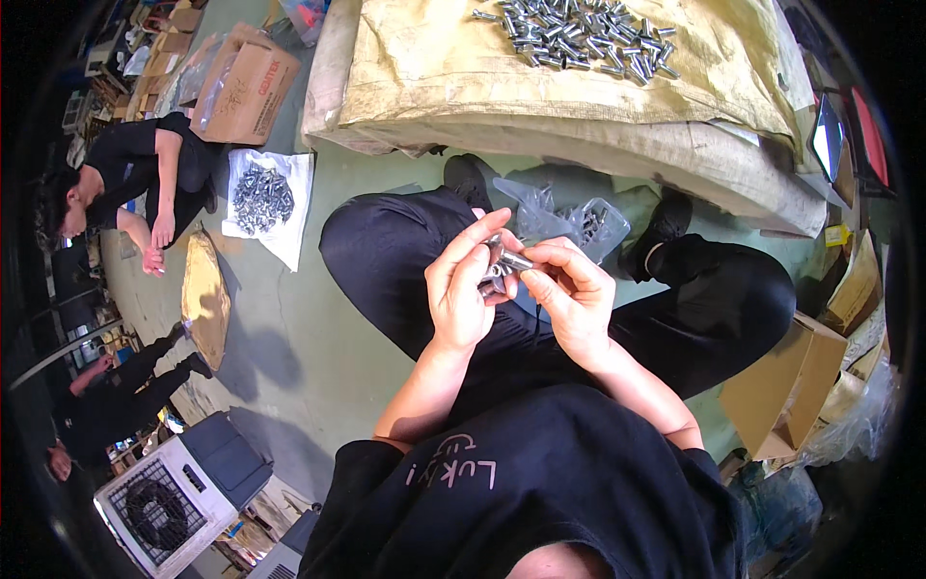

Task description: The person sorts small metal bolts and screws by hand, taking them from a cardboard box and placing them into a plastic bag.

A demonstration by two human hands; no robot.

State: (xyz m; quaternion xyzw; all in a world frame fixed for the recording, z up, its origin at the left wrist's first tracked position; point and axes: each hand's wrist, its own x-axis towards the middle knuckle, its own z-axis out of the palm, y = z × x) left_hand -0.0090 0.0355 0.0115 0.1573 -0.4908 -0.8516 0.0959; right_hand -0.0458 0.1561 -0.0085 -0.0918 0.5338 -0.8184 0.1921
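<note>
Over my lap, my two hands meet around a few small shiny metal cylinders (507, 261). My left hand (461, 294) is closed around several of them. With thumb and fingers, my right hand (576, 294) pinches the end of one cylinder against the others. The fingers partly cover the pieces, so their exact shape is hard to make out. Just beyond my hands, between my legs, a clear plastic bag (610, 232) holds more small metal pieces. A loose pile of similar cylinders (588, 39) lies on the cloth-covered surface (424, 77) in front of me.
On the floor to the left, a white sheet (289, 241) carries another heap of metal pieces (262, 198). A crouching person (145, 174) is beside it, near a cardboard box (256, 92). A fan unit (159, 507) stands lower left. Another open carton (781, 386) sits at right.
</note>
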